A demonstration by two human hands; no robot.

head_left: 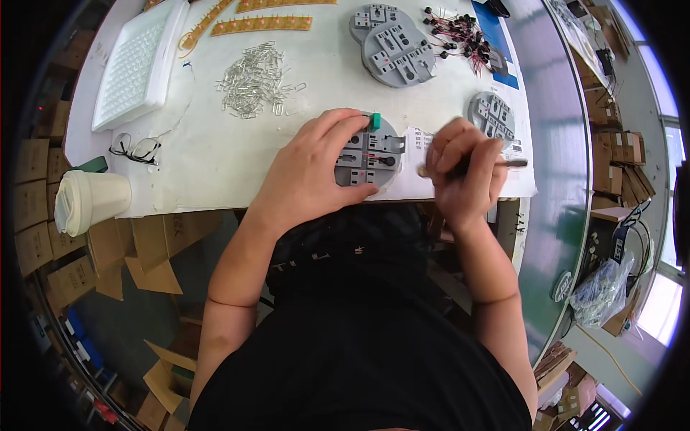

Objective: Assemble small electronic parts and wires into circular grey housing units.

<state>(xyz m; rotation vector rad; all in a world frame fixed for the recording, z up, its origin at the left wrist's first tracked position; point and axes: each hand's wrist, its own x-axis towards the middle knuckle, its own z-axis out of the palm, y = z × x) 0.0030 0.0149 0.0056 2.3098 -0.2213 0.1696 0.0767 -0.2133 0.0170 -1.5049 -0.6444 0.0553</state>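
My left hand is spread around a round grey plastic base at the table's near edge, thumb on its near rim and fingers at its far side. A small green block stands at the base's far rim, by my fingertips. Within the base sits a small black round part with thin red wires. To the right, apart from the base, my right hand is closed around a slim dark tool. Motion blurs this hand, and most of the tool is hidden in it.
Beyond lie a heap of wire clips, stacked grey bases, black wired parts and brown strips. Another grey base is at right. A white tray, glasses and a cream cup are left.
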